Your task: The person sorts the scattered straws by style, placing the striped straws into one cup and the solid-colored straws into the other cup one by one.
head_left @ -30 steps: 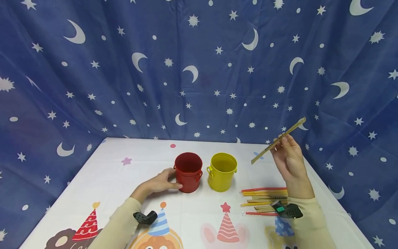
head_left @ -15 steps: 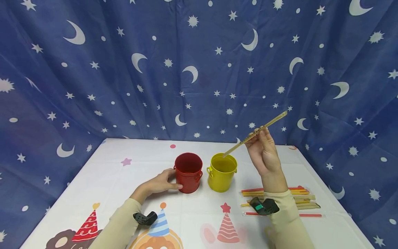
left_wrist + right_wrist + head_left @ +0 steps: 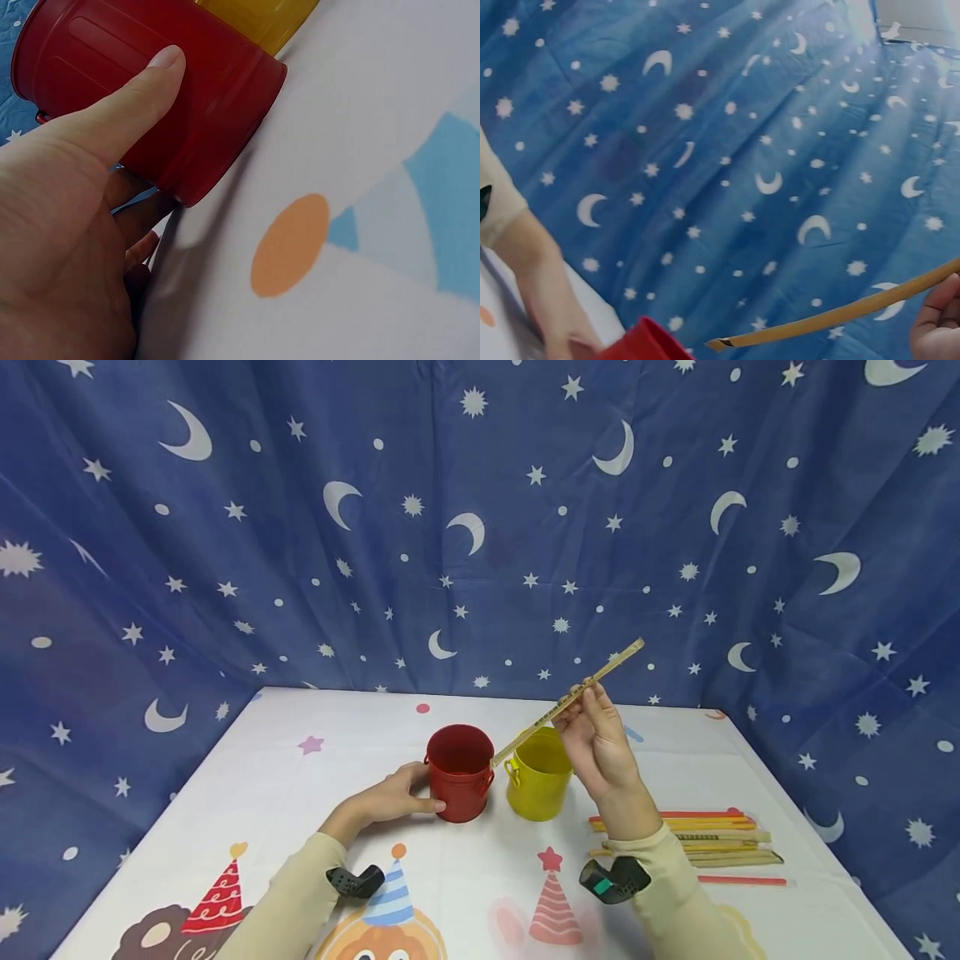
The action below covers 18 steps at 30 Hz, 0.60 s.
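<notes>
Paper-wrapped straw (image 3: pixel 538 724), pinched by the right hand (image 3: pixel 600 743), slants toward the red bucket (image 3: pixel 461 792) the left hand (image 3: pixel 390 796) grips, and likely calls for a higher, steeper angle.

Red bkt (image 3: pixel 461 792), yel bkt (image 3: pixel 537 792), tan stick (image 3: pixel 547 717), moon-print blu curtain (image 3: pixel 300 568)

The right hand (image 3: pixel 602 745) brought the stick (image 3: pixel 558 710) near the red bucket (image 3: pixel 461 792).

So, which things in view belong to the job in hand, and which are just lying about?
In the job:
red bucket, held by the left hand
brown stick, pinched in the right hand
probably the loose sticks and yellow bucket

Just about:
tablecloth
starry curtain
</notes>
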Each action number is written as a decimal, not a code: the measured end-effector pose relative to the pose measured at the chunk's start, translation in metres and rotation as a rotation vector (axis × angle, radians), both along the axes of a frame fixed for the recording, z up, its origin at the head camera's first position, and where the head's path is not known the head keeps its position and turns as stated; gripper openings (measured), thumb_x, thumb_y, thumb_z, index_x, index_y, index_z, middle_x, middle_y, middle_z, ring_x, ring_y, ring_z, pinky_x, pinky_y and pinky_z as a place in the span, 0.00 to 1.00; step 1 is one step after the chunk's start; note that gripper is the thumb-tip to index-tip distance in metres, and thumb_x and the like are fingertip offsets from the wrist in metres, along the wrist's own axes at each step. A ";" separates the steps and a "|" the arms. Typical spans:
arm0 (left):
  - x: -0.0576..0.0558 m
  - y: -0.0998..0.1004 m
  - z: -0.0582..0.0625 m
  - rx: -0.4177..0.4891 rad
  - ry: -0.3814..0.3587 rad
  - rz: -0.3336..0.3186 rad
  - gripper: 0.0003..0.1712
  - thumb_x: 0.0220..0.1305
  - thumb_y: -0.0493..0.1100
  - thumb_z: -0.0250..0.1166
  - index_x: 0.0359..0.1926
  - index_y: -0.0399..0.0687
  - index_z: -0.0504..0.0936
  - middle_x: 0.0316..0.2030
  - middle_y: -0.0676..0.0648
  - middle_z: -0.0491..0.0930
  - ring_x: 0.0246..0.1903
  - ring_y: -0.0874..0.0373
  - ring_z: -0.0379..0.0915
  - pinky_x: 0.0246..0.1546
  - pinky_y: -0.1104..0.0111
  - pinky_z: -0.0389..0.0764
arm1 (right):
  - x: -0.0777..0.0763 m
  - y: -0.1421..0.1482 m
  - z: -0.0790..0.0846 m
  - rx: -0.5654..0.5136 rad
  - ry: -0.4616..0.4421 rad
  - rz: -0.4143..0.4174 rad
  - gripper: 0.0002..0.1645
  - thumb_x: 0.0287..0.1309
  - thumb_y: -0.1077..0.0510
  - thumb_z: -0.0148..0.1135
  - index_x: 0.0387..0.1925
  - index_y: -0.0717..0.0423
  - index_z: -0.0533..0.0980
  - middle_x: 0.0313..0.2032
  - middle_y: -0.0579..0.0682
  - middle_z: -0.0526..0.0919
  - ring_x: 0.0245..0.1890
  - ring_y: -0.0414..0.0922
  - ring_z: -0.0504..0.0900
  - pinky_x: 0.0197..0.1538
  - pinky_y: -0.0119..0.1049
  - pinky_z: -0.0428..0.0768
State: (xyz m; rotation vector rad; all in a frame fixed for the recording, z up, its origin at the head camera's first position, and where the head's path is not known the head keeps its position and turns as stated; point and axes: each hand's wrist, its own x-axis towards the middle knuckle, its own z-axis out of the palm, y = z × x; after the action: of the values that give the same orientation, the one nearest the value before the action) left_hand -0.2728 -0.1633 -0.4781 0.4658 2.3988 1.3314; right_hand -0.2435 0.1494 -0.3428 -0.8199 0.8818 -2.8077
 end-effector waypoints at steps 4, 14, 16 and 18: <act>-0.001 0.000 0.002 -0.008 -0.002 -0.004 0.48 0.57 0.57 0.74 0.74 0.46 0.66 0.77 0.38 0.57 0.77 0.38 0.50 0.74 0.37 0.58 | -0.001 -0.009 -0.005 0.011 -0.031 -0.027 0.18 0.78 0.61 0.44 0.42 0.50 0.81 0.36 0.44 0.85 0.37 0.39 0.79 0.48 0.29 0.77; -0.001 0.001 0.001 -0.014 0.005 -0.006 0.48 0.57 0.56 0.74 0.74 0.45 0.66 0.76 0.38 0.58 0.77 0.38 0.52 0.74 0.37 0.59 | -0.003 -0.027 -0.019 0.139 -0.137 -0.210 0.13 0.74 0.65 0.51 0.39 0.48 0.80 0.34 0.42 0.82 0.35 0.38 0.77 0.45 0.27 0.78; -0.002 0.001 0.001 -0.010 0.003 -0.006 0.48 0.57 0.56 0.74 0.74 0.46 0.66 0.77 0.39 0.58 0.77 0.38 0.51 0.74 0.38 0.59 | -0.005 -0.030 -0.022 0.166 -0.168 -0.229 0.14 0.74 0.66 0.51 0.39 0.48 0.80 0.33 0.43 0.81 0.34 0.38 0.76 0.44 0.27 0.78; -0.002 0.001 0.000 -0.010 0.000 -0.001 0.48 0.57 0.57 0.74 0.74 0.47 0.66 0.77 0.39 0.58 0.77 0.39 0.50 0.74 0.37 0.58 | -0.007 -0.032 -0.026 0.194 -0.194 -0.236 0.14 0.74 0.66 0.51 0.39 0.48 0.80 0.34 0.43 0.80 0.34 0.38 0.76 0.43 0.26 0.79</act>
State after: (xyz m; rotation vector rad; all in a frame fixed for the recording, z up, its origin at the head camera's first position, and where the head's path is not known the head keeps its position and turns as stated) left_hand -0.2752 -0.1622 -0.4780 0.4639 2.4039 1.3187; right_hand -0.2507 0.1169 -0.3687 -0.4346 1.2639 -2.8684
